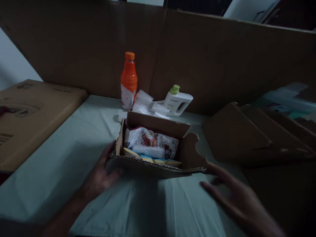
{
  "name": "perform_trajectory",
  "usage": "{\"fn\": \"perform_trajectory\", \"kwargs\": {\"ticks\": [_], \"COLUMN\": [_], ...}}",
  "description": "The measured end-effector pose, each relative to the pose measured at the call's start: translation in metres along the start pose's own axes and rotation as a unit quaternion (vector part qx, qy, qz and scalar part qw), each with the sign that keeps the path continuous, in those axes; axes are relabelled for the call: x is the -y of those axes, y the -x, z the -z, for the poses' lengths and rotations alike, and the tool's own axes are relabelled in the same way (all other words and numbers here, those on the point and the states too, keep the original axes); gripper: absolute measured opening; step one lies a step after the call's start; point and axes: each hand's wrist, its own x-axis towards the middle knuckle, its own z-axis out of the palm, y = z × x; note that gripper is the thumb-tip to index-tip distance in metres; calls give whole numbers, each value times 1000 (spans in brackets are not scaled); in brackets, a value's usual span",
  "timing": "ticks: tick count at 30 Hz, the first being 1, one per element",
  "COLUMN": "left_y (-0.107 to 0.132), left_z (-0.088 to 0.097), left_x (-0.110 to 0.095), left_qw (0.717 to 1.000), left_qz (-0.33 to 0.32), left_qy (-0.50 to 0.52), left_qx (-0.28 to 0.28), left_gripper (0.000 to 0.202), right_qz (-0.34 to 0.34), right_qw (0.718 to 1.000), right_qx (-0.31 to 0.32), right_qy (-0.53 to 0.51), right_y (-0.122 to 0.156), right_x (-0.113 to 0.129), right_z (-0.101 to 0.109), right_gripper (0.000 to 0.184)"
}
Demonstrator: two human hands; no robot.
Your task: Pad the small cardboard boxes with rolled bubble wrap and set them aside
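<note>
At the centre of the frame sits an open cardboard box (190,154) with snack packets (150,141) inside. The left hand (100,176), fingers loosely apart, touches its near-left corner. The right hand (232,194), fingers spread and holding nothing, is just beside its near-right corner. An orange bottle (128,80) stands behind.

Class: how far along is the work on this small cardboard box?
Done: snack packets lie inside the cardboard box. In hand: the left hand touches its near left corner; the right hand hovers open by the right corner. Left, seemingly: flaps are open; the orange bottle, white bottle and bubble wrap stand outside, behind it.
</note>
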Motion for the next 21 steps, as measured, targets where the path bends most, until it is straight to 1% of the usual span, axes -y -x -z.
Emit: {"fn": "perform_trajectory", "kwargs": {"ticks": [1, 3, 4, 5, 6, 8, 10, 11, 13, 15, 18, 20, 21], "left_y": [-5, -16, -22, -29, -36, -48, -53, -51, -36, -13, 24, 41, 47], "left_z": [-6, -19, -26, -34, -41, -52, -59, -60, -57, -48, -27, -11, -3], "left_x": [1, -2, -6, -11, -18, -34, -48, -52, -52, -42, -18, -3, 4], "left_qw": [1000, 998, 996, 994, 992, 990, 987, 987, 987, 990, 989, 982, 979], "left_qz": [6, 16, 17, 12, 4, -27, -61, -71, -72, -45, 23, 52, 53], "left_qy": [19, 64, 89, 111, 127, 141, 146, 145, 135, 110, 51, 15, 1], "left_qx": [15, 16, 10, 4, -1, -6, -17, -23, -39, -69, -134, -179, -196], "left_gripper": [75, 68, 66, 66, 68, 73, 73, 70, 61, 52, 43, 43, 44], "right_qz": [0, 8, 10, 10, 8, 1, -9, -13, -15, -4, 32, 61, 72], "right_qw": [1000, 998, 997, 995, 994, 993, 993, 992, 992, 992, 985, 978, 974], "right_qx": [16, 27, 25, 20, 13, -13, -50, -64, -69, -43, 14, 50, 67], "right_qy": [-23, -63, -78, -93, -105, -116, -110, -105, -104, -121, -167, -195, -204], "right_y": [5, 1, -6, -15, -26, -44, -52, -52, -44, -36, -39, -53, -61], "right_x": [3, 12, 16, 20, 21, 21, 18, 17, 17, 23, 42, 54, 59], "right_z": [-21, -55, -65, -71, -72, -63, -51, -46, -45, -57, -92, -117, -128], "right_gripper": [47, 44, 42, 42, 42, 41, 39, 38, 37, 37, 39, 42, 44]}}
